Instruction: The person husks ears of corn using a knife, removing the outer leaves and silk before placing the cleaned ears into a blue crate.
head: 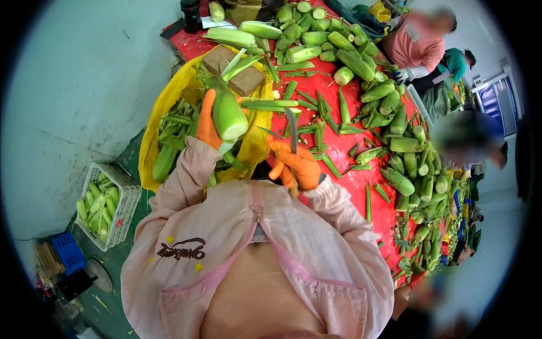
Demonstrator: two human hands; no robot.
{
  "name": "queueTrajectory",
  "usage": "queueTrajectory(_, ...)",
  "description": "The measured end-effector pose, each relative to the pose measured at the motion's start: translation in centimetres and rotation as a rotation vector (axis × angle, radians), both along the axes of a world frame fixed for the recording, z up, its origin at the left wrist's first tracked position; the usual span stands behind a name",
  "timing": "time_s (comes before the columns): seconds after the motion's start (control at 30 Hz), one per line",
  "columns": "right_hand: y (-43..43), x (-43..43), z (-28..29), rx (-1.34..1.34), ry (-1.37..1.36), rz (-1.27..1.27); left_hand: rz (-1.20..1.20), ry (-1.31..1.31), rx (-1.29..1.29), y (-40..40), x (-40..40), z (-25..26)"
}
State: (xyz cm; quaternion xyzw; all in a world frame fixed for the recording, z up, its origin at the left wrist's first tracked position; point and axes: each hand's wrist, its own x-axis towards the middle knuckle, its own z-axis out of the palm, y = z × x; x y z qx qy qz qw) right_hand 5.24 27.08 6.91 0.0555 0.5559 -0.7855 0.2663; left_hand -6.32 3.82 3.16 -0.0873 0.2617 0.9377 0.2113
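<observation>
My left hand, in an orange glove, grips a green ear of corn in its husk. The pale cut end of the ear points down towards me. In my right hand, also orange-gloved, is a knife with a curved blade, its blade standing upward and apart from the ear. Below the ear a yellow sack gapes wide, with stripped green husks inside it. A brown block sits at the sack's far side, with loose husk leaves lying over it.
Husked ears are heaped along the far and right sides of the red table, among scattered leaf scraps. A white crate of corn stands on the green floor at left. Across the table a person in pink works; others are farther right.
</observation>
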Motion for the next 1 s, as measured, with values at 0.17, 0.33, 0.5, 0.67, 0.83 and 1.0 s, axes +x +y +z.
queueTrajectory(0.17,-4.5,-5.1,2.2,1.106,1.218,0.173,-0.048,0.05,0.27,-0.5,1.3,-1.0)
queueTrajectory(0.33,-5.9,-8.9,2.3,1.22,1.597,0.251,-0.107,0.16,0.456,-0.9,1.8,-2.7)
queueTrajectory(0.5,-6.0,-9.7,1.3,1.456,1.4,0.563,0.214,0.562,-0.3,-0.9,4.4,-2.4)
queueTrajectory(0.67,-8.6,-7.0,-3.4,0.893,0.85,0.19,-0.014,0.004,0.283,-1.8,2.3,-3.2)
queueTrajectory(0.83,-8.0,-6.6,-0.8,0.608,0.25,0.385,-0.073,-0.041,0.297,-3.3,2.2,-4.9)
queueTrajectory(1.0,-8.3,-8.0,0.2,0.843,1.038,0.277,-0.046,-0.052,0.384,-2.2,2.8,-3.4)
